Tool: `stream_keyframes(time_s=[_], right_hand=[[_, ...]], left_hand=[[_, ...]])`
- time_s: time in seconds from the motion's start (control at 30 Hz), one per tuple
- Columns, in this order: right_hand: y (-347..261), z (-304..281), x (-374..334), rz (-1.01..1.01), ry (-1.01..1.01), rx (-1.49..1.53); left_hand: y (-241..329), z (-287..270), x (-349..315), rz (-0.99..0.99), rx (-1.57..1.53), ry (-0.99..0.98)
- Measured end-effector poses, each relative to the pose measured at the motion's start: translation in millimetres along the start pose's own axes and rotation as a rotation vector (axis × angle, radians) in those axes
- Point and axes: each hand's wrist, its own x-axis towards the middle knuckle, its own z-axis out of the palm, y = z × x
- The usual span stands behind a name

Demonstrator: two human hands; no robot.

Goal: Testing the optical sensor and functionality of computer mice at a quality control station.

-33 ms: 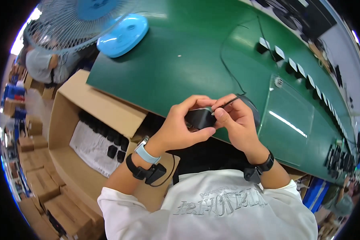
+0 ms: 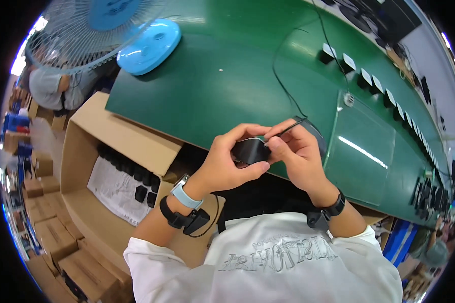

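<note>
My left hand (image 2: pixel 225 164) is closed around a small black housing (image 2: pixel 253 151) with a rounded body and a pale upper edge. It is held just over the near edge of the green table. At the housing's right end, the fingertips of my right hand (image 2: pixel 306 164) pinch the end of a thin black cable (image 2: pixel 289 96). The fingers cover that end, so I cannot tell whether it is plugged in. From there the cable runs away across the tabletop. A dark grey flat object (image 2: pixel 313 132) lies partly hidden behind my right hand.
On the green table (image 2: pixel 207 96) lies a clear sheet (image 2: pixel 361 174); beyond it runs a row of black units with white tops (image 2: pixel 349 63). A blue fan (image 2: pixel 151 45) stands far left. An open carton (image 2: pixel 81 212) at left holds several black pieces (image 2: pixel 141 193).
The whole view has shifted slightly, with the table things a little further left. My hands keep the same hold on the housing and cable.
</note>
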Motion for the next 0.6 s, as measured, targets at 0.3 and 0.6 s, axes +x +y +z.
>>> stream_keyframes(time_s=[0.3, 0.6], right_hand=[[24.0, 3.0, 2.6, -0.034, 0.117, -0.022], [9.1, -4.6, 1.4, 0.116, 0.133, -0.356]], left_hand=[[-11.4, 1.5, -11.4, -0.137, 0.026, 0.084], [-0.3, -6.1, -12.6, -0.491, -0.377, 0.064]])
